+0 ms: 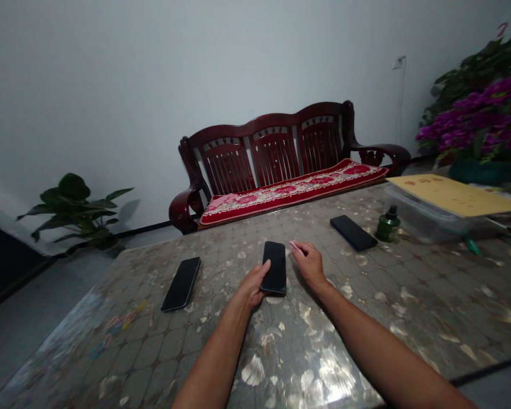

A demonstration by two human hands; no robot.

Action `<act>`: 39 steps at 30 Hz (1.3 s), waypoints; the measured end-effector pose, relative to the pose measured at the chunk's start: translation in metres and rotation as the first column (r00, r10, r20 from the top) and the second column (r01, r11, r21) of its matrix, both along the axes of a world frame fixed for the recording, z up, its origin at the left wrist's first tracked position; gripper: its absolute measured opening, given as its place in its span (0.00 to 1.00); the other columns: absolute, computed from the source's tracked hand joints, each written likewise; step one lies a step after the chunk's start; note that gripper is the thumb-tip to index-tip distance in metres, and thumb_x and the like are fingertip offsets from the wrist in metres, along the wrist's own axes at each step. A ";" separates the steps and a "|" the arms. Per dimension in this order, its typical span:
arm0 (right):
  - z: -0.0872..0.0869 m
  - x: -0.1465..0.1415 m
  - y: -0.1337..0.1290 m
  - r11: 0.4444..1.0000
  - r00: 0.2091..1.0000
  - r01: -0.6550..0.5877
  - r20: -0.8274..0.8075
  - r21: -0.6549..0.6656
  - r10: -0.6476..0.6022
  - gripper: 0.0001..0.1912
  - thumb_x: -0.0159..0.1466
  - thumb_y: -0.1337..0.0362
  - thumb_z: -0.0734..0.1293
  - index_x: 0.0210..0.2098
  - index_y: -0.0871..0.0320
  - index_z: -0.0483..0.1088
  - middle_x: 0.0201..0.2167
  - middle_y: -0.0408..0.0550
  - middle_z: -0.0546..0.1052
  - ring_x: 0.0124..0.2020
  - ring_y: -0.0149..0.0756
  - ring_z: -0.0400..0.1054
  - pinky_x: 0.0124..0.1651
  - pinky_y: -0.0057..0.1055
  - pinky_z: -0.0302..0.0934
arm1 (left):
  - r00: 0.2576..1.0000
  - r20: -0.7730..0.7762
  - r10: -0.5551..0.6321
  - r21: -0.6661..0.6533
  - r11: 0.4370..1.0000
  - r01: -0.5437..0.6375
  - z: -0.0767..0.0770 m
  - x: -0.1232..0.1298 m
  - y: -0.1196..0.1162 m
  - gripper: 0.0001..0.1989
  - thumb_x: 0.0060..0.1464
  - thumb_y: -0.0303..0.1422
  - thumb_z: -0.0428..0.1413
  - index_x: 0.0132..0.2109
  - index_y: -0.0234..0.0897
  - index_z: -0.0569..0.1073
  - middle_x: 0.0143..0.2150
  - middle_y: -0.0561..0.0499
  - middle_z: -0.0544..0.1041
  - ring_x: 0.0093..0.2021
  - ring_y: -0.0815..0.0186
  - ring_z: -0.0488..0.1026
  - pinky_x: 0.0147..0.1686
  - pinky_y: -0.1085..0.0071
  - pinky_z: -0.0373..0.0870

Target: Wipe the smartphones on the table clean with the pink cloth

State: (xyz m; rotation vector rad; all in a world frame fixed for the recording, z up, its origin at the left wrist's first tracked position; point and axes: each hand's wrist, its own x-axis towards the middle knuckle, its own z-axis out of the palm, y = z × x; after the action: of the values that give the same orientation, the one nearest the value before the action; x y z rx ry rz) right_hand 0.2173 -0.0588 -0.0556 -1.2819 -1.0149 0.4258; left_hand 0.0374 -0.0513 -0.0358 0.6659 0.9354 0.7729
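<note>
In my left hand [255, 284] is a black smartphone [275, 270], its dark screen facing up and my thumb along its left edge. My right hand [310, 262] is closed just to the right of that phone, apart from it, pinching a small pink piece [297, 247] that pokes out past the fingers; its kind is too small to tell. Another smartphone [181, 284] lies face up on the patterned tabletop [221, 318] to the left. A third smartphone [353, 232] rests on the right, beyond my right hand.
Beside the right-hand phone stands a small green bottle [388, 224] with a black cap. A clear plastic box [421, 218] has a yellow paper sheet [460, 194] over it. Behind the table is a wooden bench [272, 147]; potted plants [83, 210] flank the scene.
</note>
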 end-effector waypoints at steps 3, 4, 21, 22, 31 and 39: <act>-0.004 0.002 0.003 1.000 1.000 -0.006 -0.020 -0.010 0.006 0.20 0.58 0.48 0.69 0.37 0.57 0.83 0.33 0.51 0.81 0.39 0.45 0.74 0.45 0.40 0.68 | 0.999 -0.044 -0.005 0.029 1.000 0.006 -0.005 0.005 0.001 0.10 0.60 0.34 0.64 0.39 0.28 0.79 0.29 0.43 0.83 0.28 0.61 0.81 0.34 0.66 0.80; -0.005 0.002 0.004 1.000 1.000 -0.015 -0.025 -0.012 0.014 0.20 0.58 0.47 0.69 0.37 0.57 0.83 0.33 0.51 0.81 0.38 0.45 0.74 0.45 0.40 0.68 | 0.998 -0.055 -0.003 0.042 0.999 0.005 -0.005 0.007 0.001 0.10 0.59 0.34 0.64 0.38 0.28 0.79 0.28 0.43 0.82 0.26 0.62 0.80 0.32 0.67 0.79; -0.009 -0.008 0.010 0.984 0.981 -0.176 -0.088 -0.040 0.172 0.20 0.58 0.47 0.69 0.38 0.56 0.83 0.37 0.51 0.83 0.41 0.46 0.76 0.50 0.41 0.68 | 0.967 -0.225 0.117 0.377 0.926 -0.024 -0.001 0.023 -0.019 0.26 0.40 0.32 0.72 0.48 0.30 0.77 0.38 0.44 0.82 0.36 0.60 0.79 0.39 0.68 0.75; -0.009 -0.007 0.011 0.979 0.975 -0.197 -0.116 -0.053 0.190 0.21 0.58 0.47 0.70 0.38 0.57 0.83 0.38 0.51 0.84 0.42 0.46 0.76 0.50 0.42 0.68 | 0.955 -0.279 0.105 0.411 0.911 0.020 0.001 0.023 -0.021 0.29 0.38 0.31 0.72 0.50 0.30 0.76 0.40 0.45 0.82 0.38 0.59 0.78 0.40 0.67 0.75; -0.005 -0.008 0.010 0.954 0.916 -0.291 -0.309 -0.074 0.256 0.25 0.55 0.45 0.73 0.40 0.59 0.83 0.39 0.51 0.85 0.42 0.46 0.78 0.47 0.38 0.70 | 0.543 -0.803 0.247 0.514 0.749 0.419 -0.004 0.023 -0.026 0.50 0.34 0.22 0.67 0.67 0.32 0.63 0.55 0.42 0.72 0.58 0.50 0.70 0.59 0.60 0.67; -0.004 -0.009 0.009 0.952 0.907 -0.297 -0.335 -0.077 0.256 0.25 0.53 0.45 0.74 0.38 0.59 0.83 0.38 0.52 0.84 0.41 0.46 0.77 0.47 0.38 0.69 | 0.391 -0.859 0.330 0.512 0.578 0.636 -0.012 0.006 -0.026 0.35 0.45 0.27 0.67 0.62 0.37 0.70 0.53 0.44 0.75 0.56 0.52 0.71 0.58 0.58 0.66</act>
State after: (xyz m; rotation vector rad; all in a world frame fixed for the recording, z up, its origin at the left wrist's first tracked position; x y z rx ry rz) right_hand 0.2087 -0.0503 -0.0597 -1.1339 -0.9025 0.9029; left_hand 0.0431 -0.0777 -0.0474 2.2220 1.4677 0.5392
